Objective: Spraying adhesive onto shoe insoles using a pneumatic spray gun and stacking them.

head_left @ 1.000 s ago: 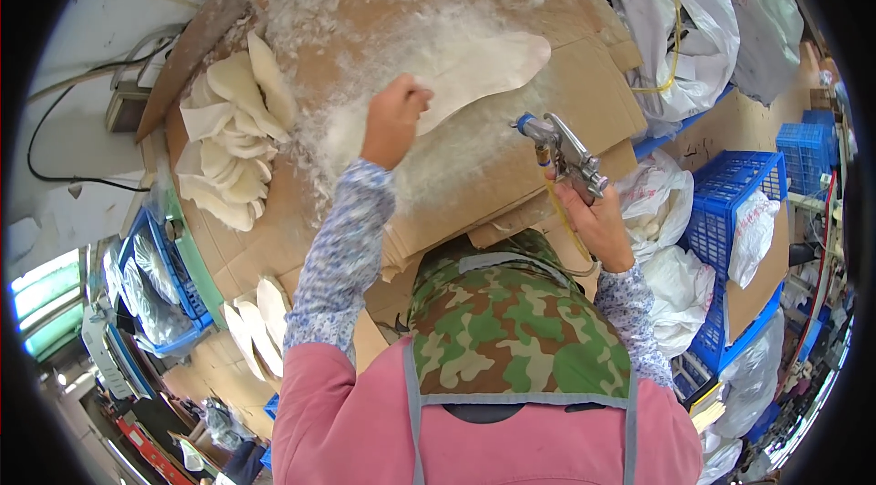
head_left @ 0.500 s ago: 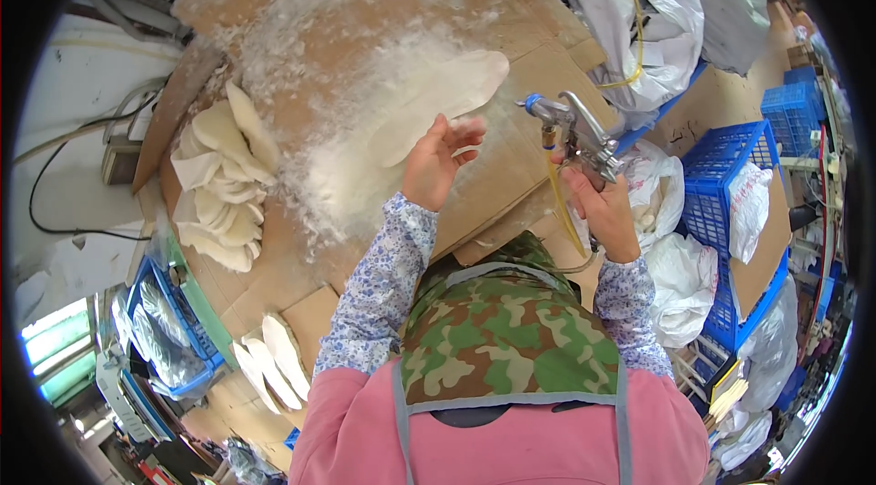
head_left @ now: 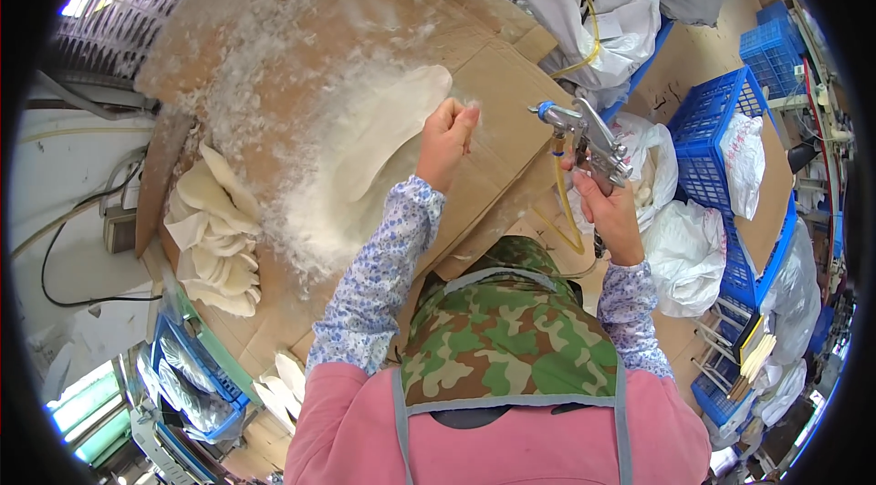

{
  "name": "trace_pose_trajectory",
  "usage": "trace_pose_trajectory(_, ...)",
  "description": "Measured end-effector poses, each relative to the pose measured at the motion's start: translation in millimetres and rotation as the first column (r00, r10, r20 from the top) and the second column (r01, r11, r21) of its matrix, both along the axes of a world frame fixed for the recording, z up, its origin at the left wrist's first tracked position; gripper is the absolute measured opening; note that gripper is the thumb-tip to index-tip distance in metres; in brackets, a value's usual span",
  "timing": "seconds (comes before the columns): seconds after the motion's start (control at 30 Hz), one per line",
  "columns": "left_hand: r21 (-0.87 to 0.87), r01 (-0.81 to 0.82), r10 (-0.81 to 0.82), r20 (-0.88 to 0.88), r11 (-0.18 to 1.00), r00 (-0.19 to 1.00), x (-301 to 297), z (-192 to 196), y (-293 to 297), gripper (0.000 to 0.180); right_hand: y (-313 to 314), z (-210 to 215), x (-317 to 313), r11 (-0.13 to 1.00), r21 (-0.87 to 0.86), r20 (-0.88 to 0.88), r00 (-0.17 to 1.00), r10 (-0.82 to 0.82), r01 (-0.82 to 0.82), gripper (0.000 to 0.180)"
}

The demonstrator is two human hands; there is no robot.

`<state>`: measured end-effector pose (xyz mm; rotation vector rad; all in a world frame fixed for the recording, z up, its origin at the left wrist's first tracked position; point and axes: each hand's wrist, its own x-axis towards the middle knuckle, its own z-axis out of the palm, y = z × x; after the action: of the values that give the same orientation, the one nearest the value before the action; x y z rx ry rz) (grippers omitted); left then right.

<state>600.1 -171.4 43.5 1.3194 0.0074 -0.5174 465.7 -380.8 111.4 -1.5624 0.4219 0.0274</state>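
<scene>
My right hand (head_left: 610, 216) is wrapped round the handle of a silver spray gun (head_left: 589, 143) with a blue ring near its nozzle, which points left. A yellow hose (head_left: 563, 198) hangs from the gun. My left hand (head_left: 447, 144) is closed, fingers curled, just right of a white insole-shaped piece (head_left: 401, 125); whether anything is in the fingers is hidden. That piece lies flat on fibre-covered cardboard (head_left: 484, 74). Left of it sits a heap of cream insole-shaped pieces (head_left: 214, 239), overlapping one another.
White plastic bags (head_left: 684, 257) and a blue crate (head_left: 703, 152) stand on the right. Another large white bag (head_left: 593, 1) is at the far right of the cardboard. A blue crate with clear bags (head_left: 196, 385) stands low on the left, near more white pieces (head_left: 283, 385).
My left hand has gone from open, fingers apart above the white piece, to closed at its right side. The right hand keeps the spray gun. The whole view has turned slightly.
</scene>
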Motion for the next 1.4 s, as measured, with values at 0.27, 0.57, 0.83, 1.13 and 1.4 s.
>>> trace_pose_trajectory(0.27, 0.256, -0.530, -0.241, 0.965, 0.808, 0.100, 116.9, 5.8, -24.2, 0.012, -18.4, -3.3, 10.6, 0.999, -0.028, 0.001, 0.999, 0.032, -0.032, 0.019)
trace_pose_trajectory(0.57, 0.655, -0.489, -0.268, 0.716, 0.576, 0.645, 162.6, 27.9, 35.5, 0.004, -43.9, -10.6, 22.9, 0.997, -0.051, 0.024, 0.998, 0.062, -0.061, 0.018)
trace_pose_trajectory(0.83, 0.397, -0.343, 0.034, 0.610, 0.852, 0.792, 148.1, 35.8, 41.8, 0.006, -39.9, -15.9, 45.9, 0.986, -0.087, -0.020, 0.990, 0.139, -0.140, 0.019)
trace_pose_trajectory(1.13, 0.548, -0.546, 0.002, 0.704, 0.634, 0.710, 143.5, 50.9, 41.7, 0.025, -41.2, -21.8, 49.3, 0.982, 0.014, 0.008, 0.982, 0.188, -0.188, 0.022)
trace_pose_trajectory(1.4, 0.571, -0.357, 0.102, 0.429, 0.739, 0.898, 182.5, 27.5, 75.0, 0.030, -43.0, -20.8, 51.2, 0.984, 0.054, 0.009, 0.986, 0.167, -0.167, 0.020)
